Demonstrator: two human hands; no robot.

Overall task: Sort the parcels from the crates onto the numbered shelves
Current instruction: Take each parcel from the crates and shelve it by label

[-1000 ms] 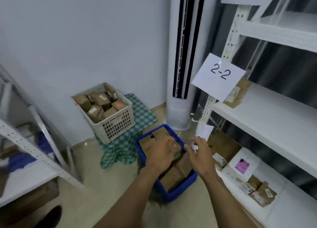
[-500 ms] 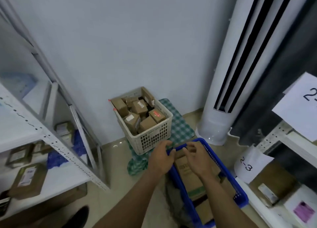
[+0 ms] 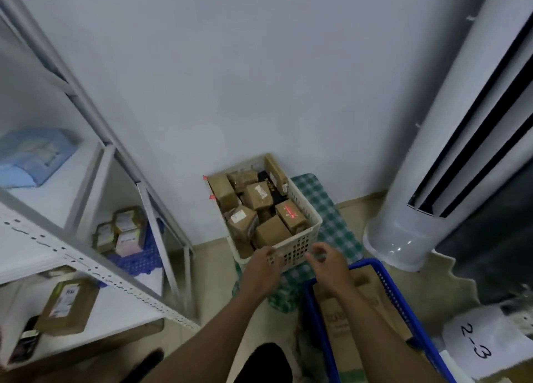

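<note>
- The left hand (image 3: 261, 267) reaches out to the white basket (image 3: 300, 248). Its fingers are bent, and their tips are at the front wall just under the rim. I cannot tell if it grips the basket or only touches it.
- The right hand (image 3: 328, 263) is just beside it, in front of the basket's right corner. Its fingers are loosely bent, with the thumb apart from them. It holds nothing.
- The two hands are near each other but do not touch.
- The basket is full of brown parcels (image 3: 258, 195), piled every which way. One parcel (image 3: 290, 214) near the right side has red marks on top.
- The basket sits on a green checked cloth (image 3: 323, 198) on the floor, right against the wall.
- A blue crate (image 3: 318, 325) is on the floor under the right arm. A long cardboard box (image 3: 337, 325) lies in it.
- A tall white air conditioner (image 3: 418, 180) stands on the right.
- A paper sign that says "2-3" (image 3: 476, 342) is low in the right corner.
- A white metal shelf rack (image 3: 86, 267) stands on the left.
- One brown parcel with a label (image 3: 67, 304) lies on a low shelf of the rack.
- More small parcels (image 3: 127, 229) sit farther back in the rack, on something blue.
- A light blue bag (image 3: 31, 154) lies on a higher shelf.
</note>
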